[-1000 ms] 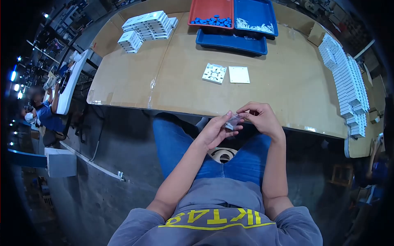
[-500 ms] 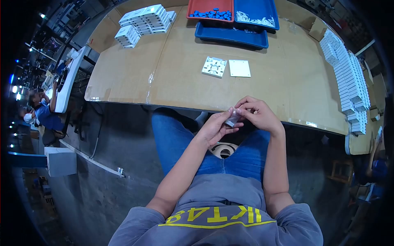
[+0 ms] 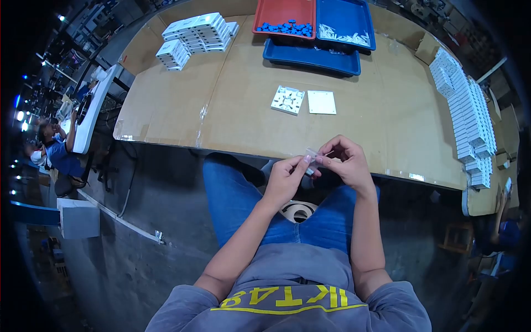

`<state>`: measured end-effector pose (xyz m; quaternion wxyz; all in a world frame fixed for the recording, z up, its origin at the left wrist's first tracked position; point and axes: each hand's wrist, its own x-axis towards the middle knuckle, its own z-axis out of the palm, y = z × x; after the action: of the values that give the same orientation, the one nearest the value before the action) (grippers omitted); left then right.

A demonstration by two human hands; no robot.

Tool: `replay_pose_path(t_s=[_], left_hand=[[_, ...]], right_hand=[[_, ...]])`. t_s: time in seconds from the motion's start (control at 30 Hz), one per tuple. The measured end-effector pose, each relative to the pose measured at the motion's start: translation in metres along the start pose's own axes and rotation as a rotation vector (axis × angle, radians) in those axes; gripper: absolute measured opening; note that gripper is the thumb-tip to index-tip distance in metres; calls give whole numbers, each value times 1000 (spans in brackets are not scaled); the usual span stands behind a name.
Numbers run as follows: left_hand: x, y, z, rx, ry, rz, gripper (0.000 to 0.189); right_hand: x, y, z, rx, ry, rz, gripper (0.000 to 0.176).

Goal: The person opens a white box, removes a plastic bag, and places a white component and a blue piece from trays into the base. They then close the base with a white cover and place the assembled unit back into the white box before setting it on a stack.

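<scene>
My left hand (image 3: 287,176) and my right hand (image 3: 347,163) meet just over the table's front edge. Between their fingertips is a small clear plastic bag (image 3: 312,152), pinched by both; a greyish part shows low in it, too small to name. Beyond the hands lie two white square plastic pieces. One is a shallow housing (image 3: 288,100) with dark slots and ribs inside; to its right, slightly apart, is a flat plate (image 3: 321,102).
At the back, a red tray (image 3: 285,10) holds small blue parts and a blue tray (image 3: 344,16) holds white sticks. Another blue tray (image 3: 311,62) sits before them. White housings are stacked left (image 3: 198,33) and right (image 3: 467,113). A person (image 3: 65,152) sits far left.
Both hands have shifted slightly, and the clear bag now sticks up between the fingertips. My left fingers have curled in more. The view has tilted a little; the table pieces stay put.
</scene>
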<state>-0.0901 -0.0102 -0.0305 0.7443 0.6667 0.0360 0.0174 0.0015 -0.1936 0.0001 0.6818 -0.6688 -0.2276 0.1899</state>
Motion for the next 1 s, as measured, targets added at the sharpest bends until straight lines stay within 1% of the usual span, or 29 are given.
replay_pose_path(t_s=[0.03,0.07,0.17,0.33,0.43,0.5,0.63,0.8,1.0], left_hand=[[-1,-1,0,70,36,20,33],[-1,-2,0,139,72,39,32],[-3,16,12,76,267,193,25],[-3,14,10,-138,291,191,17],[-2,11,12,-279,324,189,14],[0,11,13,-332,356,168,14],[0,7,13,-340,365,167,15],[1,5,15,-351,364,161,15],[1,8,17,-327,412,220,15]], right_hand=[[-1,-1,7,86,50,-20,22],[-2,0,11,110,72,-41,24],[-5,0,19,157,111,-75,30],[-7,-3,23,175,78,-66,33],[-4,-4,33,306,189,-42,30],[-5,4,32,320,172,1,24],[-9,16,35,379,186,42,13],[-7,20,36,378,193,27,13],[-6,18,43,455,199,37,12]])
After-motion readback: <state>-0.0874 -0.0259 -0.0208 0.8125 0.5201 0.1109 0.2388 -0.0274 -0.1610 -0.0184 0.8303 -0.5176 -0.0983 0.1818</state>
